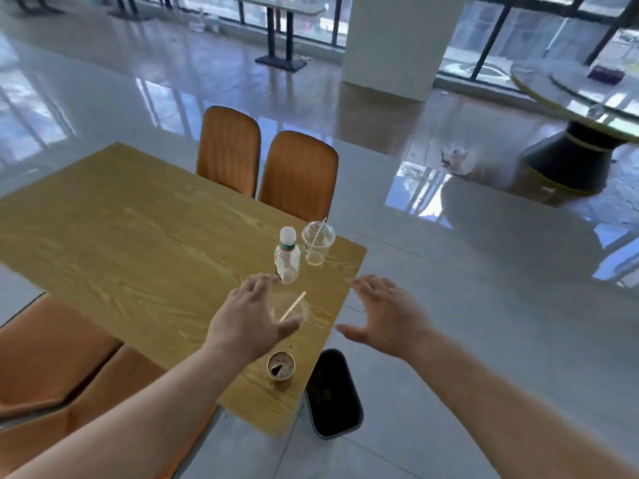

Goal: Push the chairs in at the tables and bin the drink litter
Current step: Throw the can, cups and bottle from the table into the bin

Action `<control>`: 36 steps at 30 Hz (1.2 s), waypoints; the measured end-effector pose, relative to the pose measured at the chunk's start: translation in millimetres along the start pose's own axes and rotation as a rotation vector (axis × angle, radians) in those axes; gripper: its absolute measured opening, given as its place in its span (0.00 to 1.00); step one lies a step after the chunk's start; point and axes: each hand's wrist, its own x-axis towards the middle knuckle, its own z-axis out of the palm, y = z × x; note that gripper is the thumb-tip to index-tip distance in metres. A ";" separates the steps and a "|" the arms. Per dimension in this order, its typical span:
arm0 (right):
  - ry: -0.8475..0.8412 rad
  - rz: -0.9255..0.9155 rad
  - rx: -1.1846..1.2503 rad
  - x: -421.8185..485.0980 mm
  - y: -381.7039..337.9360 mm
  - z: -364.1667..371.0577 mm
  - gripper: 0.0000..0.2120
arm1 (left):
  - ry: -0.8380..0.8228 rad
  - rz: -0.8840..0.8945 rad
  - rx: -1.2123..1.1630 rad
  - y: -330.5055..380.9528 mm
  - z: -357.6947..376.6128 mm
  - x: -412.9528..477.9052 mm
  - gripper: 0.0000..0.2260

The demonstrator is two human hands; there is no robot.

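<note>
At the near left, two orange chairs sit tucked against the near edge of the wooden table, their backs partly under the left forearm. At the far edge of the table, two more orange chairs stand side by side, pushed in, backs upright. The left hand is spread, palm down, fingers loose and holding nothing; it hovers over a clear plastic cup with a pale straw, thumb near the cup's rim, though contact cannot be confirmed. Just beyond the fingertips stands a small clear bottle with a white cap, upright, and just right of it a second clear cup holding a straw, near the table's right edge. Nearer the viewer, an opened drink can stands upright close to the same edge. On the floor just right of the can, beside the table's corner, a black bin stands open. The right hand is open and empty, fingers spread, held above the floor right of the table. At the far right, a round table rests on a dark pedestal base.
</note>
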 end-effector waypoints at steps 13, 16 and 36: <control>-0.306 -0.473 0.037 112.8 96.5 21.8 0.53 | 0.138 -0.725 0.023 59.8 49.2 -68.1 0.51; -0.375 -0.542 0.005 127.9 91.3 29.3 0.55 | 0.165 -0.827 -0.001 75.5 67.9 -85.3 0.52; -0.342 -0.921 0.329 231.2 17.0 155.8 0.59 | 0.422 -1.175 -0.153 26.3 230.8 -15.5 0.39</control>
